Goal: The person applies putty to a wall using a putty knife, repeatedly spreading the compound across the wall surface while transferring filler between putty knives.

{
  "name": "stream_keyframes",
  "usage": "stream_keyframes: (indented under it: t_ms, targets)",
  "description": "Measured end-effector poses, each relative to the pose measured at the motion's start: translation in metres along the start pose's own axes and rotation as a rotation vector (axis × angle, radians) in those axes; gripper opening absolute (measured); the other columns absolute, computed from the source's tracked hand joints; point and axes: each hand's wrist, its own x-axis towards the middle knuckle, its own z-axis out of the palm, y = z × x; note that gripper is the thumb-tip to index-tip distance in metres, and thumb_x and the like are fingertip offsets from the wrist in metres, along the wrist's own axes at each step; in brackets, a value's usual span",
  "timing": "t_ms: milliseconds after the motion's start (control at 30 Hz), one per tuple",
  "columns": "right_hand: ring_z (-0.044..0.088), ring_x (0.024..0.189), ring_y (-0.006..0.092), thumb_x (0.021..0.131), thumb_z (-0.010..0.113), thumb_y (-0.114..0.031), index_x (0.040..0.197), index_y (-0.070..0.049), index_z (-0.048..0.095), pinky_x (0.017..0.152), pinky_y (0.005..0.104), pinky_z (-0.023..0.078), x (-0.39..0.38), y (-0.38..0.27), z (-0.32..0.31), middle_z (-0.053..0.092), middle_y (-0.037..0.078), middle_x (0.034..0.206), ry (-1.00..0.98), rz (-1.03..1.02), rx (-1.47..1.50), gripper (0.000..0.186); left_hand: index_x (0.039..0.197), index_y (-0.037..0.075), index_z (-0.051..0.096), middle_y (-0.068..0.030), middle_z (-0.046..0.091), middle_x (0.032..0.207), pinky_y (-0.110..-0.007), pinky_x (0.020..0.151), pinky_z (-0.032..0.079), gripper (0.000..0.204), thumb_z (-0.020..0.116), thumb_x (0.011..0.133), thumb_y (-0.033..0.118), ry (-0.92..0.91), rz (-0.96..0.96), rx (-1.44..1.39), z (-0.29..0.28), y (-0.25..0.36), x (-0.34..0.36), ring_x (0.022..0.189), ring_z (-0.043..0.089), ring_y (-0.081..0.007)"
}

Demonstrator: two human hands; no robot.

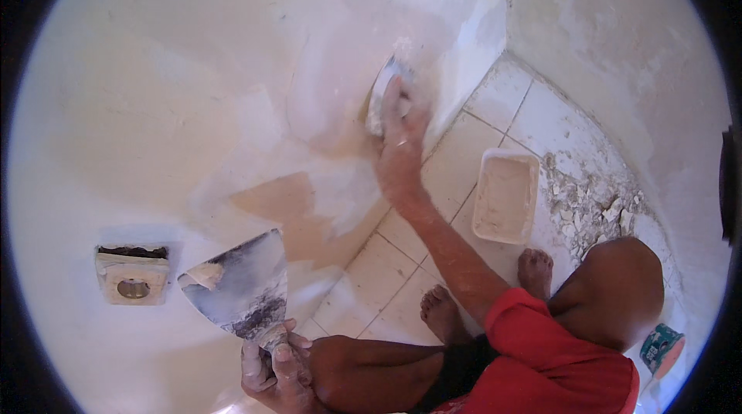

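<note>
My left hand [278,371], at the lower left near my bent knee, is closed round the handle of a wide putty knife [251,275]. Its broad metal blade points up, smeared with filler, and carries a small pale lump near its left corner. Reaching forward, my right hand [403,124] grips a second scraper [377,105] against the wall [224,97]. Fingers cover part of that tool, and its handle is hidden. Around the blade, a damp-looking pinkish filler patch [340,66] spreads over the wall surface.
A rectangular tub [504,239] of beige paste stands on the tiled floor [468,136], right of my forearm. Broken plaster rubble [591,213] lies beyond it. An electrical socket [133,279] protrudes from the wall at left. A teal-labelled container [661,346] sits at far right.
</note>
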Motion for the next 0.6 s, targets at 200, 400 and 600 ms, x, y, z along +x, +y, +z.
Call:
stream_keyframes:
  t_ms: [200,400,600]
  targets:
    - [0.045,0.119,0.0377,0.079,0.055,0.012,0.142,0.003,0.044,0.1,0.0442,0.04,-0.05,-0.029,-0.038,0.047,0.022,0.128,-0.286,0.146,0.256,0.065,0.098,-0.007,0.061,-0.0179,0.066,0.091,-0.025,0.053,0.041,0.034,0.065,0.088,0.025,-0.021,0.016,0.026,0.0,-0.004,0.004,0.064,0.058,-0.0158]
    - [0.051,0.117,0.0322,0.093,0.051,0.001,0.139,0.002,0.048,0.101,0.0407,0.041,0.01,-0.002,-0.05,0.051,0.017,0.125,-0.035,0.415,0.236,0.046,0.11,-0.007,0.058,-0.0185,0.065,0.09,-0.024,0.056,0.044,0.037,0.066,0.09,0.023,-0.075,-0.114,0.046,0.004,0.01,-0.001,0.063,0.058,-0.0163]
    - [0.054,0.11,0.023,0.094,0.058,-0.007,0.127,-0.001,0.059,0.095,0.0341,0.044,-0.029,-0.045,-0.042,0.057,0.014,0.123,-0.165,0.176,0.347,0.033,0.098,-0.004,0.067,-0.0049,0.062,0.075,-0.024,0.057,0.037,0.037,0.066,0.088,0.031,0.043,-0.158,0.124,0.009,0.003,0.011,0.064,0.051,-0.0099]
